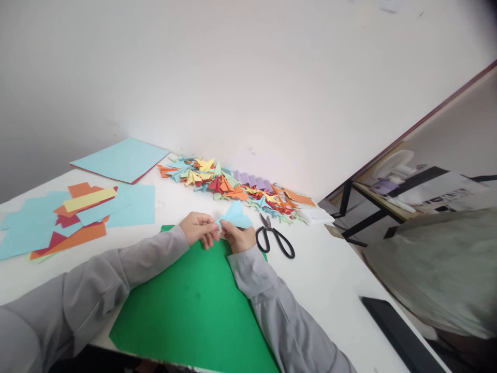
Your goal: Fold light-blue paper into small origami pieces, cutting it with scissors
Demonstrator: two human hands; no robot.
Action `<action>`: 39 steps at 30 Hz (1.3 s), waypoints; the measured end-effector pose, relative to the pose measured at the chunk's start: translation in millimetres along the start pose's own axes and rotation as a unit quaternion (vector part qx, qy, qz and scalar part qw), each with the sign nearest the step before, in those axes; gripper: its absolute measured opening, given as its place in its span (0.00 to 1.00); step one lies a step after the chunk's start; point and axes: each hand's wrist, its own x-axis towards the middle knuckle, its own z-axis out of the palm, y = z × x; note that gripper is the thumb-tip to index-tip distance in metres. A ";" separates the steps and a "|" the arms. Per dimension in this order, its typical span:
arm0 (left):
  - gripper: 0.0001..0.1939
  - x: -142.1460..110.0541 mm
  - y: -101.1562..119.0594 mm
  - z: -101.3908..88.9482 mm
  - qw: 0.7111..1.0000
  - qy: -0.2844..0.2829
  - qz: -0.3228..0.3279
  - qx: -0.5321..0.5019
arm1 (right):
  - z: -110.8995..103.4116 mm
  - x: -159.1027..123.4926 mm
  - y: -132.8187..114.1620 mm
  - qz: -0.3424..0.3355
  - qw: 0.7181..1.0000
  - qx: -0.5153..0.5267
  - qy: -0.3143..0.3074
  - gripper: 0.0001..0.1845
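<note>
From my distant seat, I see the light-blue folded paper (235,212) — flat, with pointed corners — at the far edge of the green sheet (194,300). The left hand (200,229) pinches its left end; the right hand (239,237) pinches it with thumb and fingers — scissors (283,243) lie to the right.

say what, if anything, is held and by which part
Folded blue paper, pinched at its near end by the right hand; whether the left hand grips too is unclear.
</note>
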 end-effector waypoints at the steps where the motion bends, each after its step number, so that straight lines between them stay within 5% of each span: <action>1: 0.16 0.3 0.1 -0.2 1.000 0.000 -0.002 -0.001 | -0.1 -0.2 0.2 0.006 1.000 -0.005 -0.006 0.12; 11: 0.18 1.0 -0.3 -1.0 0.999 -0.024 -0.021 -0.030 | -5.2 1.1 1.8 -0.048 0.997 -0.053 -0.028 0.11; 20: 0.17 4.0 -3.5 0.3 0.997 0.036 0.010 -0.062 | -9.1 6.7 4.2 -0.045 0.997 -0.054 -0.012 0.11; 39: 0.18 6.3 -6.1 -3.3 0.998 0.018 -0.012 -0.065 | -12.1 7.9 1.2 -0.028 0.998 -0.057 -0.013 0.13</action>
